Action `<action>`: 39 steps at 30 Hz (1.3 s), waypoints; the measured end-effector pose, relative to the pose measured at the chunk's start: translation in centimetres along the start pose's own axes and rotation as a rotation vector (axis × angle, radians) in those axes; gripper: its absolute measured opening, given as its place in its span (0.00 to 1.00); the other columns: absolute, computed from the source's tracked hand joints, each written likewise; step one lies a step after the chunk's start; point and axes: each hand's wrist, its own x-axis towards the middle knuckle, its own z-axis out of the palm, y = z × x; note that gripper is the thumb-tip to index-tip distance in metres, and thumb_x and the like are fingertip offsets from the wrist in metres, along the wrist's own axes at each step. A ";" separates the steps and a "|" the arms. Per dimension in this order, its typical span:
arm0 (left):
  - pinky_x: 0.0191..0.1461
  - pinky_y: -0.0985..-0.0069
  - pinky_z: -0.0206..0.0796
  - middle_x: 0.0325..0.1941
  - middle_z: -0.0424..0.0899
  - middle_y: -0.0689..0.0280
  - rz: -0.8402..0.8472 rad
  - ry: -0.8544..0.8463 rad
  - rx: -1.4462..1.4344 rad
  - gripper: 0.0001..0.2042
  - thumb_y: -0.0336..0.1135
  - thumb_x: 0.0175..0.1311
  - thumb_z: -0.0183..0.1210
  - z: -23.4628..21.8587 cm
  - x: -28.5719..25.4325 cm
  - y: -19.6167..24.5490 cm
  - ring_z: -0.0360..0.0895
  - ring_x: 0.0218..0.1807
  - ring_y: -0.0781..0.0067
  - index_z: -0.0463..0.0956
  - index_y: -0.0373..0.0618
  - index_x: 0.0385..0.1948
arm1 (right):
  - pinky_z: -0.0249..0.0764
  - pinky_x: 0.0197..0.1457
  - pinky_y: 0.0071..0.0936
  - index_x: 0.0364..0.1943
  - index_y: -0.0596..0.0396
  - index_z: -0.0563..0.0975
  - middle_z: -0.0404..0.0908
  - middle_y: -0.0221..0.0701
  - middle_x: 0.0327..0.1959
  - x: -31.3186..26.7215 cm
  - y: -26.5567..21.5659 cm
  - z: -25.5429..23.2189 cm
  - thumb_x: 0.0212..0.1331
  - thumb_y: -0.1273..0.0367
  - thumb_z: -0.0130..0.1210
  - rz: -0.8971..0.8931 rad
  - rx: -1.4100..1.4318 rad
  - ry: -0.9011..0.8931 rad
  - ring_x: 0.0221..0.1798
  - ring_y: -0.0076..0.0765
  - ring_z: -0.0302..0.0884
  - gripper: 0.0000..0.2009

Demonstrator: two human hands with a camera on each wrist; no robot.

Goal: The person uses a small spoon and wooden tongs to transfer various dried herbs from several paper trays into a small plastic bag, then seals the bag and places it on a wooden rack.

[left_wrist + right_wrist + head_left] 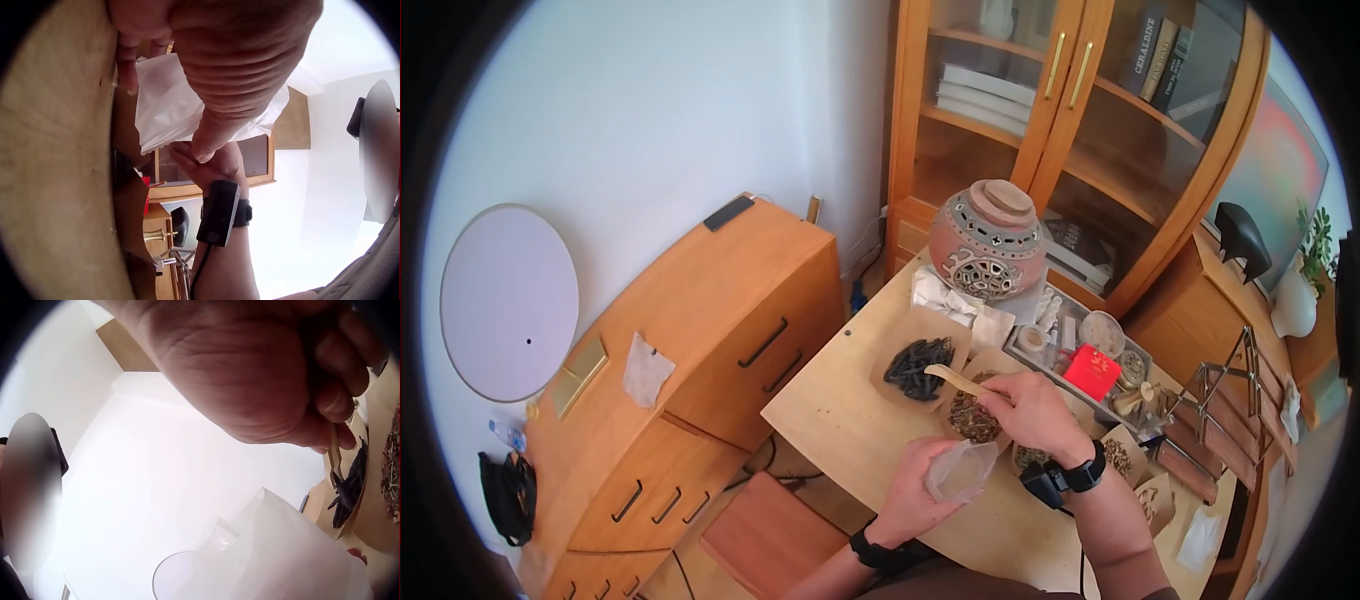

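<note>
My left hand (908,498) holds a translucent white pouch (962,472) with its mouth upward, over the near side of the table. The pouch (164,103) shows pale and creased in the left wrist view. My right hand (1032,412) grips a light wooden scoop (957,379) by its handle. In the head view the scoop's tip overlaps a brown paper tray of dark, elongated dried pieces (918,370). Below the right hand is a tray of reddish dried herbs (972,418), partly hidden by the fingers.
A carved clay jar (988,240) stands at the table's back. To the right are a grey tray with small containers, a red packet (1093,372), more herb trays (1117,457) and a wooden folding rack (1215,430). A drawer cabinet (730,330) stands left.
</note>
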 end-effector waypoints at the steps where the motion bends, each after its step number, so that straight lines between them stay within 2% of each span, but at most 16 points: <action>1: 0.67 0.60 0.72 0.60 0.79 0.55 0.003 -0.008 -0.001 0.35 0.36 0.51 0.82 0.0 0.0 0.0 0.77 0.63 0.51 0.76 0.44 0.63 | 0.80 0.50 0.49 0.46 0.52 0.89 0.89 0.44 0.36 -0.2 -0.1 -0.2 0.69 0.62 0.61 0.004 0.002 0.007 0.44 0.57 0.87 0.12; 3: 0.67 0.64 0.72 0.61 0.77 0.58 0.014 -0.031 0.046 0.36 0.37 0.52 0.84 -0.1 0.0 0.0 0.78 0.62 0.60 0.73 0.43 0.63 | 0.80 0.48 0.49 0.46 0.52 0.89 0.88 0.45 0.35 -0.7 -0.2 -0.6 0.68 0.63 0.61 -0.002 0.036 0.042 0.43 0.57 0.86 0.11; 13: 0.66 0.67 0.71 0.61 0.76 0.60 -0.026 -0.038 0.011 0.37 0.35 0.53 0.83 0.0 -0.2 -0.4 0.77 0.62 0.65 0.71 0.42 0.64 | 0.79 0.45 0.47 0.48 0.51 0.89 0.87 0.46 0.32 -1.5 1.1 -0.3 0.67 0.64 0.63 -0.009 0.089 0.093 0.38 0.58 0.86 0.11; 15: 0.67 0.67 0.71 0.62 0.75 0.60 -0.056 -0.027 -0.025 0.39 0.34 0.52 0.83 0.1 -0.3 -0.4 0.76 0.62 0.66 0.70 0.42 0.66 | 0.79 0.43 0.46 0.48 0.52 0.89 0.86 0.46 0.31 -1.4 1.9 -0.2 0.68 0.64 0.63 -0.071 0.063 0.126 0.37 0.56 0.86 0.11; 19: 0.69 0.67 0.70 0.65 0.74 0.60 -0.062 -0.032 0.043 0.40 0.34 0.52 0.83 -0.1 -0.6 -0.8 0.75 0.63 0.66 0.69 0.41 0.67 | 0.79 0.41 0.43 0.49 0.51 0.89 0.87 0.46 0.32 -2.5 1.6 -1.2 0.68 0.64 0.63 -0.027 0.134 0.132 0.36 0.56 0.85 0.11; 22: 0.69 0.67 0.69 0.65 0.73 0.59 -0.031 -0.002 0.078 0.40 0.34 0.53 0.83 -0.1 -0.5 -0.8 0.74 0.65 0.65 0.68 0.40 0.67 | 0.78 0.39 0.37 0.50 0.54 0.88 0.86 0.45 0.31 -4.5 2.6 -2.9 0.69 0.66 0.64 -0.078 0.161 0.192 0.32 0.51 0.84 0.11; 24: 0.70 0.67 0.69 0.65 0.72 0.60 -0.052 -0.012 0.040 0.41 0.34 0.53 0.83 0.0 -0.7 -1.1 0.74 0.65 0.66 0.67 0.40 0.67 | 0.76 0.35 0.30 0.51 0.59 0.87 0.85 0.42 0.29 -7.2 2.3 -4.3 0.69 0.69 0.66 -0.172 0.376 0.209 0.27 0.39 0.81 0.12; 25: 0.70 0.67 0.69 0.65 0.72 0.60 -0.057 -0.011 0.037 0.41 0.34 0.53 0.83 0.1 -0.7 -1.1 0.74 0.65 0.66 0.67 0.40 0.67 | 0.76 0.35 0.30 0.51 0.59 0.87 0.85 0.42 0.29 -8.6 2.0 -5.0 0.69 0.69 0.66 -0.168 0.375 0.204 0.27 0.39 0.81 0.12; 27: 0.70 0.67 0.68 0.65 0.71 0.60 -0.027 -0.033 0.033 0.42 0.34 0.53 0.84 0.1 -0.4 -1.0 0.74 0.65 0.66 0.66 0.40 0.68 | 0.73 0.32 0.25 0.51 0.63 0.87 0.84 0.38 0.26 -11.4 1.4 -5.7 0.67 0.72 0.68 -0.124 0.428 0.165 0.24 0.29 0.77 0.12; 30: 0.71 0.67 0.68 0.65 0.71 0.60 -0.064 -0.040 0.036 0.43 0.34 0.52 0.84 0.1 -0.4 -0.5 0.73 0.66 0.65 0.65 0.39 0.68 | 0.71 0.28 0.26 0.51 0.61 0.87 0.83 0.37 0.24 -13.9 1.6 -4.7 0.65 0.73 0.69 -0.112 0.349 0.136 0.22 0.28 0.76 0.12; 31: 0.71 0.67 0.68 0.65 0.71 0.60 -0.064 -0.047 0.037 0.43 0.34 0.52 0.84 0.2 -0.4 -0.6 0.73 0.66 0.65 0.65 0.39 0.68 | 0.71 0.27 0.27 0.51 0.61 0.87 0.82 0.38 0.23 -14.3 1.2 -4.4 0.65 0.74 0.69 -0.122 0.316 0.131 0.20 0.32 0.76 0.12; 33: 0.69 0.63 0.69 0.64 0.71 0.54 -0.050 -0.015 0.018 0.43 0.36 0.51 0.84 0.3 -0.4 -0.8 0.75 0.64 0.56 0.65 0.39 0.67 | 0.71 0.27 0.28 0.50 0.61 0.87 0.81 0.38 0.23 -15.1 1.2 -3.4 0.64 0.74 0.69 -0.129 0.312 0.150 0.20 0.33 0.77 0.12; 34: 0.69 0.63 0.69 0.64 0.71 0.54 -0.050 -0.018 0.022 0.43 0.36 0.51 0.84 0.3 -0.5 -0.8 0.75 0.64 0.56 0.65 0.39 0.67 | 0.72 0.27 0.28 0.50 0.61 0.87 0.81 0.39 0.23 -15.2 1.2 -3.1 0.64 0.74 0.69 -0.139 0.303 0.165 0.20 0.35 0.78 0.12; 35: 0.71 0.64 0.69 0.65 0.71 0.57 -0.046 -0.014 0.039 0.44 0.35 0.50 0.85 0.3 -0.5 -0.7 0.74 0.66 0.60 0.64 0.39 0.68 | 0.73 0.28 0.30 0.49 0.59 0.87 0.82 0.39 0.24 -15.4 0.9 -3.1 0.63 0.74 0.69 -0.098 0.290 0.131 0.22 0.40 0.80 0.11; 36: 0.72 0.66 0.68 0.67 0.70 0.59 -0.041 -0.010 0.055 0.46 0.35 0.50 0.85 0.3 -0.5 -0.7 0.72 0.68 0.63 0.63 0.40 0.70 | 0.73 0.28 0.30 0.49 0.59 0.87 0.82 0.39 0.24 -15.4 0.8 -2.9 0.63 0.74 0.69 -0.099 0.294 0.134 0.22 0.40 0.80 0.11; 39: 0.73 0.63 0.67 0.68 0.69 0.57 0.019 -0.008 0.143 0.48 0.35 0.49 0.85 0.3 -0.4 -0.6 0.71 0.70 0.61 0.60 0.42 0.71 | 0.75 0.29 0.33 0.49 0.57 0.87 0.83 0.39 0.25 -15.6 0.7 -2.5 0.62 0.73 0.69 -0.127 0.272 0.155 0.24 0.44 0.81 0.11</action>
